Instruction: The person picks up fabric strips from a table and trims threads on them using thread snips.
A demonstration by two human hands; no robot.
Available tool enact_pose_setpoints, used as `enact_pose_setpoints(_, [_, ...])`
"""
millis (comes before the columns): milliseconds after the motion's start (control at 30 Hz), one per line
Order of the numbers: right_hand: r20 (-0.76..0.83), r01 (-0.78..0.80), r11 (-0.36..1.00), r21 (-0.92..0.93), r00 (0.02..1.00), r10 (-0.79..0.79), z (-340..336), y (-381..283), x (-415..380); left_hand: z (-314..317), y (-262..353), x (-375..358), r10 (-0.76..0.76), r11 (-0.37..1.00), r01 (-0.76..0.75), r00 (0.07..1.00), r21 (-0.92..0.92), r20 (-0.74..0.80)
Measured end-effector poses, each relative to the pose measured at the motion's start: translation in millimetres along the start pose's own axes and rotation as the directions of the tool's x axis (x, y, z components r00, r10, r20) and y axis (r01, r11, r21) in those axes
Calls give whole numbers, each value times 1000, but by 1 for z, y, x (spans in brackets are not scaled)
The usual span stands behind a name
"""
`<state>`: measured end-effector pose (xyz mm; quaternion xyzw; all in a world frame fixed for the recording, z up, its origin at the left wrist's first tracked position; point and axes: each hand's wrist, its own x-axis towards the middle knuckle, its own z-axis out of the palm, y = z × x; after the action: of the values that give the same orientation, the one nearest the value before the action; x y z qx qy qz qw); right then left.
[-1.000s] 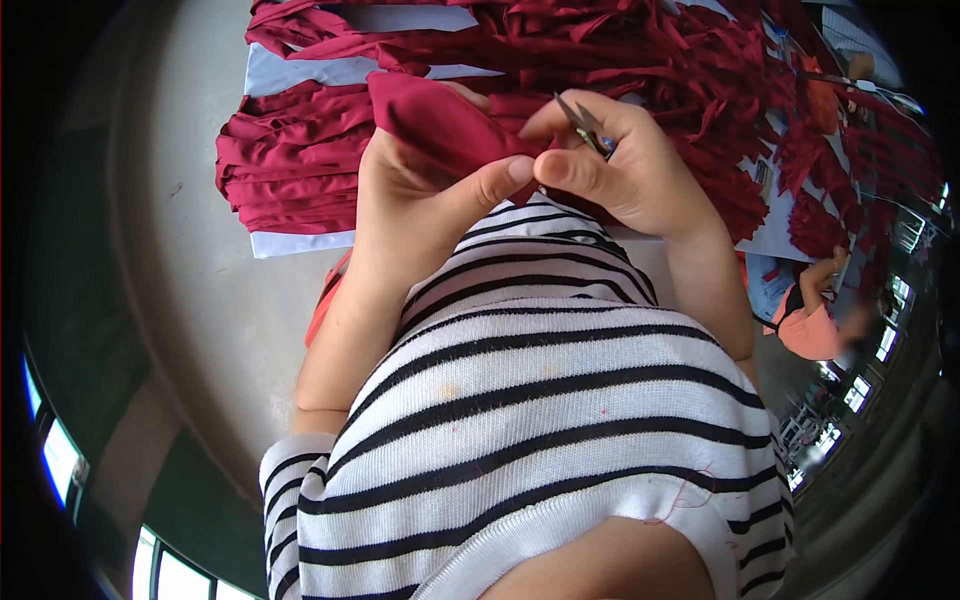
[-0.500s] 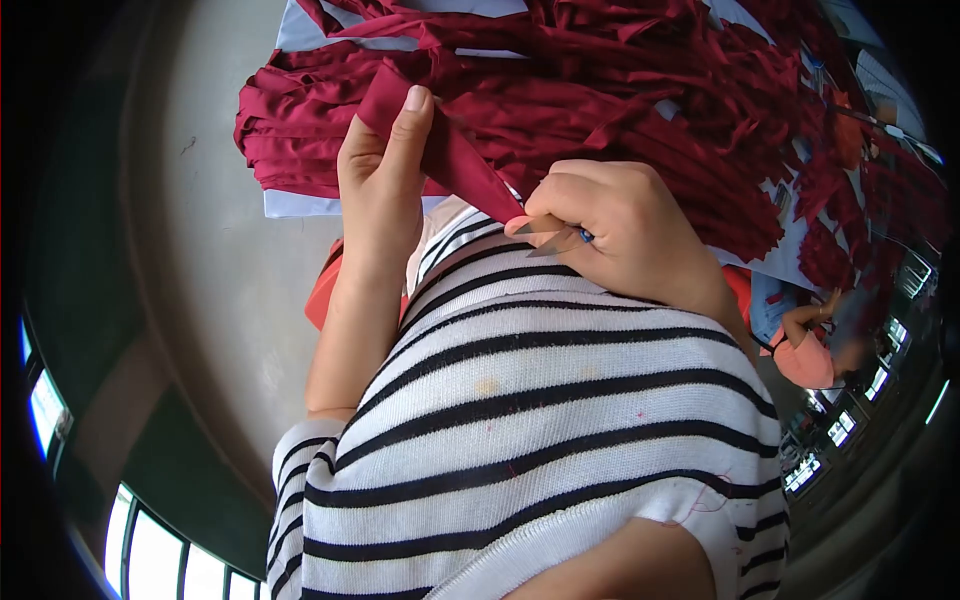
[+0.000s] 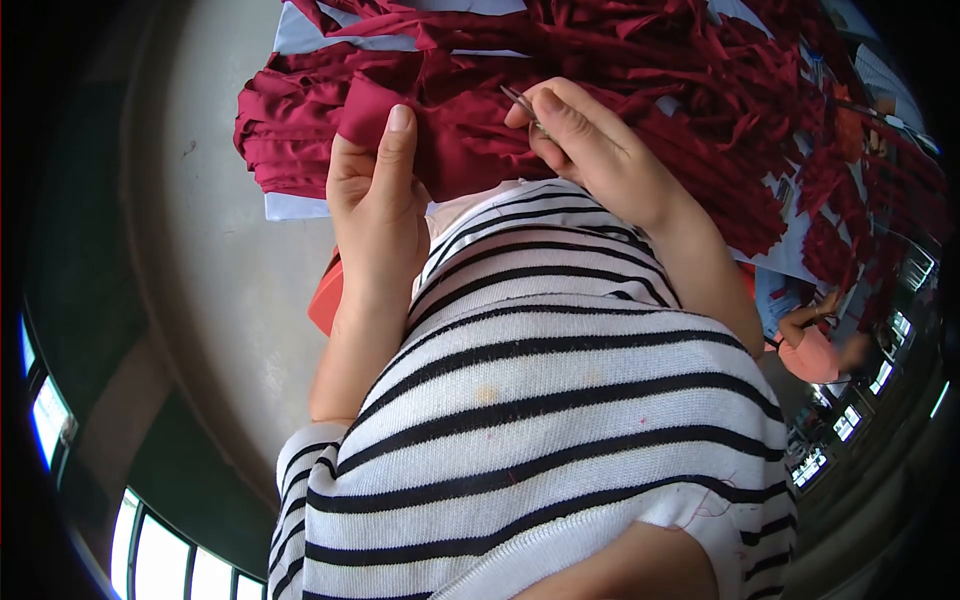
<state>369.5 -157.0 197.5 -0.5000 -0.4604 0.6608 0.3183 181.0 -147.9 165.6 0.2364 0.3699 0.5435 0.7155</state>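
My left hand (image 3: 385, 190) pinches a dark red cloth strip (image 3: 375, 105) between thumb and fingers, thumb on top. The strip's other end merges with the pile of dark red cloth (image 3: 290, 125) behind it, so its far end cannot be made out. To the right, my right hand (image 3: 590, 140) is closed around small metal snips (image 3: 517, 100), whose dark tips point up and left over the pile. Between the two hands lies more red cloth.
White sheeting (image 3: 290, 207) shows under the pile. Something red-orange (image 3: 326, 295) is beside my left forearm. A person in a pink top (image 3: 808, 352) is at the right. Windows (image 3: 160, 555) are at the lower left.
My right hand has moved up and away from the strip's pointed end, with the snips now pointing up-left. My left hand has shifted slightly left and down, still holding the cloth.
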Motion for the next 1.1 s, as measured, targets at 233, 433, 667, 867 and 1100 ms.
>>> enact_pose_setpoints(233, [238, -194, 963, 186, 960, 147, 23, -17, 25, 12, 7, -4, 202, 978, -203, 979, 51, 31])
enact_pose_setpoints(433, [275, -215, 948, 234, 950, 148, 31, -26, 30, 0, 8, 3, 60, 998, -58, 984, -20, 168])
enact_pose_setpoints(667, [206, -100, 971, 215, 977, 55, 35, -12, 35, 2, 4, 11, 94, 988, -73, 984, -136, 150])
enact_pose_setpoints(867, [153, -157, 938, 310, 982, 114, 38, -14, 36, 5, 6, 15, 118, 988, -100, 980, -115, 162])
enact_pose_setpoints(1100, [47, 213, 958, 194, 973, -226, 41, -9, 40, 7, 5, 14, -6, 975, 33, 992, -220, 123])
